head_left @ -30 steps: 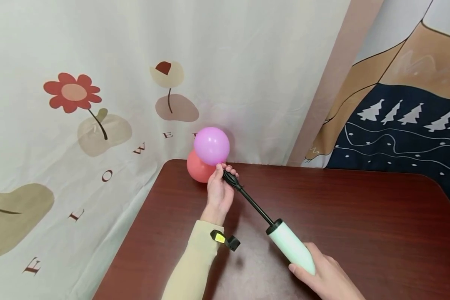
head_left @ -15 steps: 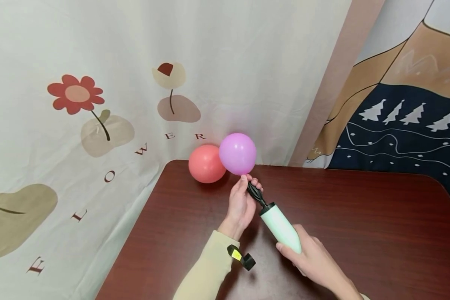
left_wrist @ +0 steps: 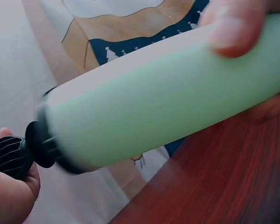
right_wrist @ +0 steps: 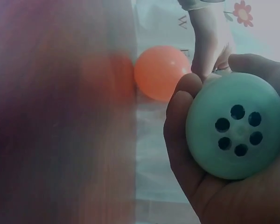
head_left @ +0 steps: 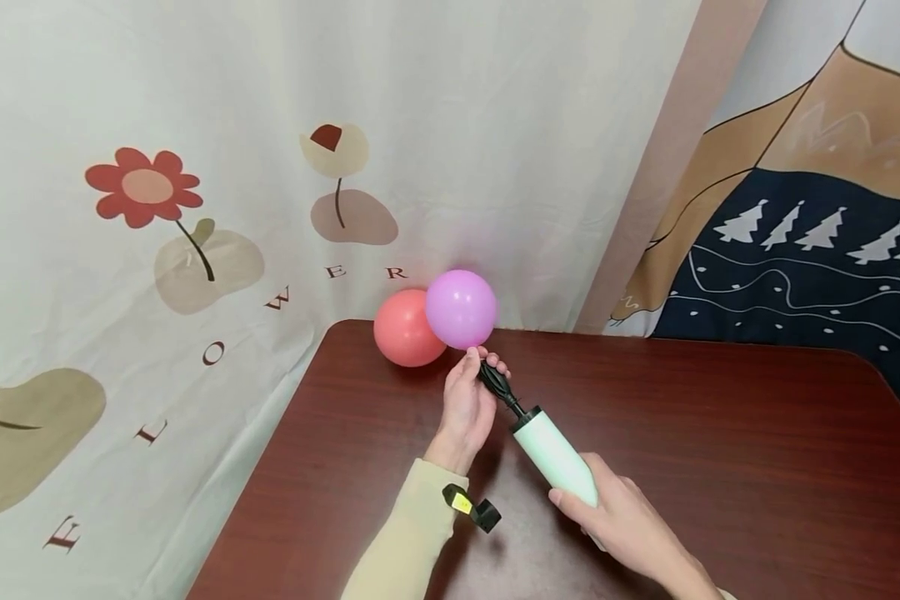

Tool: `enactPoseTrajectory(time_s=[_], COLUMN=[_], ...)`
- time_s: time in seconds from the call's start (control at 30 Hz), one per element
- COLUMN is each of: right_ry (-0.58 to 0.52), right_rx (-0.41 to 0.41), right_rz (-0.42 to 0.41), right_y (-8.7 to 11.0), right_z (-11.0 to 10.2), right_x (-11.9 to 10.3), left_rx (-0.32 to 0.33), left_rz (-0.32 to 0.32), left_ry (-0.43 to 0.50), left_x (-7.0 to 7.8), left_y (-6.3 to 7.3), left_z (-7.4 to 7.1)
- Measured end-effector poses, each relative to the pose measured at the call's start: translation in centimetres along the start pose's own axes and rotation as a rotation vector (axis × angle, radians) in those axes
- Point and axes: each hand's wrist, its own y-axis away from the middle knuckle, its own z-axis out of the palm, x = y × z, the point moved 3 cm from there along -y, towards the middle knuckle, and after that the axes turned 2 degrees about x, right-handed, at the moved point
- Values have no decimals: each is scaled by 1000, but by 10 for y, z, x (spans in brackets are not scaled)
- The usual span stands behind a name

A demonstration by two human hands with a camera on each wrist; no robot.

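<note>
At the centre of the head view, the left hand (head_left: 467, 406) curls its grip around the black nozzle end (head_left: 495, 383) of a hand pump, pinching the neck of the purple balloon (head_left: 461, 308) that stands just above it. The right hand (head_left: 621, 521), lower right of the frame, wraps its grip round the pale green pump barrel (head_left: 555, 457), whose end cap with 6 holes (right_wrist: 237, 126) fills the right wrist view. A red balloon (head_left: 403, 328) lies at the far left corner of the dark wooden bench (head_left: 720, 450), touching the purple one, against a flower-printed curtain (head_left: 195, 208).
</note>
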Motion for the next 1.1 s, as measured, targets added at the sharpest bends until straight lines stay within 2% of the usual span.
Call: enactPoseTrajectory(time_s=[0.27, 0.4, 0.53, 0.67, 0.83, 0.93, 1.1], right_ry=[88, 97, 124, 138, 156, 159, 147], right_rx=[-63, -118, -150, -137, -71, -23, 64], right_rz=[67, 66, 49, 44, 18, -22, -102], right_y=[15, 23, 27, 24, 16, 9, -5], right_z=[-8, -15, -19, -16, -12, -10, -5], right_x=[18, 31, 38, 37, 23, 13, -1], left_rx=[53, 71, 87, 69, 51, 41, 5], left_rz=[44, 85, 115, 99, 94, 85, 34], left_ry=[40, 86, 105, 89, 81, 71, 48], left_x=[25, 40, 47, 40, 23, 10, -10], left_y=[-10, -15, -14, -11, -4, 2, 12], left_z=[-9, -15, -19, -15, -8, -5, 0])
